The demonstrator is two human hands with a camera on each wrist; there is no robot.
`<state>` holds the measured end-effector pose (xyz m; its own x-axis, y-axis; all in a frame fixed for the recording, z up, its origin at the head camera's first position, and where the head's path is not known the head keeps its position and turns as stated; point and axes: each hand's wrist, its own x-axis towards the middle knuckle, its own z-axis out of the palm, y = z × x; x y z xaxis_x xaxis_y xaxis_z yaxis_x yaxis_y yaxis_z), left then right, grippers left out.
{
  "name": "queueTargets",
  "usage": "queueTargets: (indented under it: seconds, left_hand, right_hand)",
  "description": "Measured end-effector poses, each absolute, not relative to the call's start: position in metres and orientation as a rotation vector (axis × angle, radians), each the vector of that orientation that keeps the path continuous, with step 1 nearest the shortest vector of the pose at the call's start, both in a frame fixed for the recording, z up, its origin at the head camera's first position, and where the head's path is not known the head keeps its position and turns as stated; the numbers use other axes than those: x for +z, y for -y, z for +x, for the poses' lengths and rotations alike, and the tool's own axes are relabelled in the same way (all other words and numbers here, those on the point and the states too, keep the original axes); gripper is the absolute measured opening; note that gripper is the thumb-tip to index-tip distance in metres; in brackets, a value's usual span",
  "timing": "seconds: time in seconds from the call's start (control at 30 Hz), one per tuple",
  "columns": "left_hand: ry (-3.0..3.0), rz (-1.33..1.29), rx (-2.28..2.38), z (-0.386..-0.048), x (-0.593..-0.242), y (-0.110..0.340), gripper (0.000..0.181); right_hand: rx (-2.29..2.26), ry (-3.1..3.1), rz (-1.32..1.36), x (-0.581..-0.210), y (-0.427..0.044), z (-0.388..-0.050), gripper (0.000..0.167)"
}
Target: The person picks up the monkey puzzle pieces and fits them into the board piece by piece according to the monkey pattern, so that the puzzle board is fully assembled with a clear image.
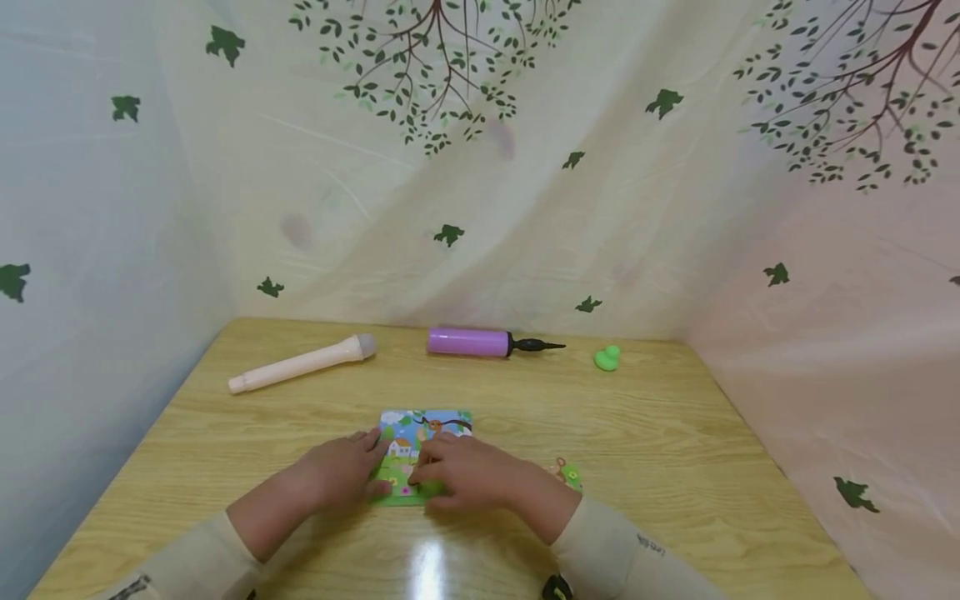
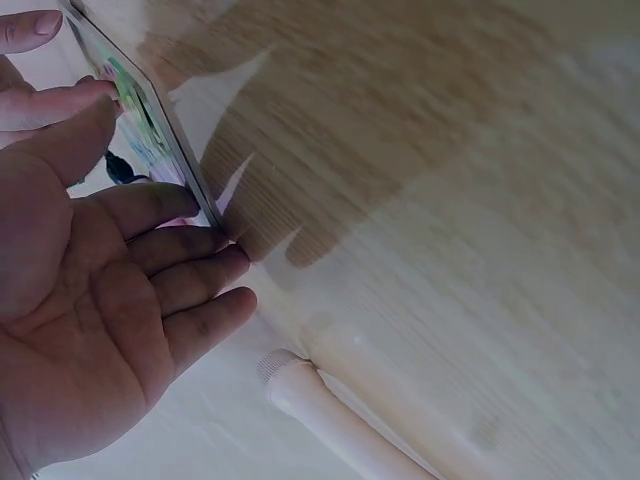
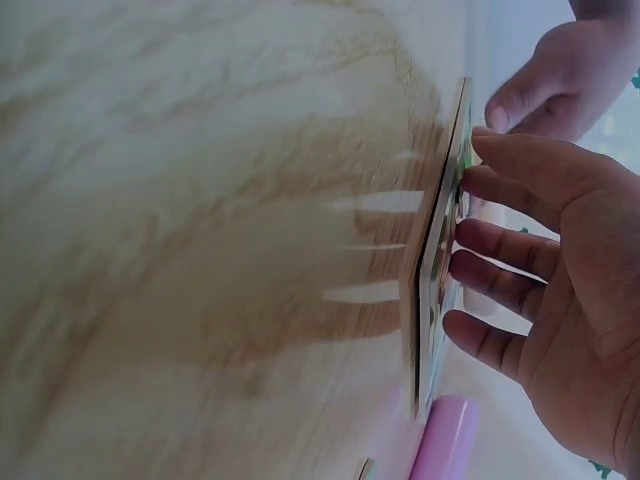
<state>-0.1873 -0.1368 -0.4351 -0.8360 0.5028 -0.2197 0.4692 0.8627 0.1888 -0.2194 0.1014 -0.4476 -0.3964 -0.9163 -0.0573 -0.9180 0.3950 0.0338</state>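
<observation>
A small flat jigsaw puzzle (image 1: pixel 397 450) lies on the table in the head view, printed with a house, sky and a branch. My left hand (image 1: pixel 341 471) is at its left side, fingertips touching the edge and the palm free. In the left wrist view the board's thin side (image 2: pixel 165 125) meets those fingers. Over the right half of the picture, my right hand (image 1: pixel 472 471) rests its fingertips on the surface and covers part of it. The right wrist view has these fingers extended along the board (image 3: pixel 432 270). A loose puzzle piece (image 1: pixel 572 475) lies partly behind my right forearm.
Along the back of the wooden table (image 1: pixel 675 467) lie a pale pink microphone-like stick (image 1: pixel 300 365), a purple hand pump (image 1: pixel 468 342) with a black nozzle and a green toy duck (image 1: pixel 607 359). A dark object (image 1: pixel 557 587) shows beside my right sleeve. Patterned curtains stand behind and at both sides.
</observation>
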Motion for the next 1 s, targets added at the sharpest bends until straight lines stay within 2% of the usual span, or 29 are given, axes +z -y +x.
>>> queueTargets:
  seconds: [0.2,0.63,1.0]
  left_hand:
    - [-2.791,0.763,0.177,-0.1871,-0.4358,0.1364,0.064]
    - [-2.835,0.772,0.066,-0.1870,-0.4367,0.1345,0.063]
    - [-2.834,0.765,0.063,-0.1850,-0.4324,0.1315,0.062]
  right_hand:
    - [0.091,-2.617,-1.720,-0.4498,-0.1019,-0.2189,0.043]
    - [0.173,-2.644,-1.699,-0.4498,-0.0996,-0.2153,0.052]
    - [0.207,-2.667,-1.653,-0.4487,-0.0978,-0.2126,0.052]
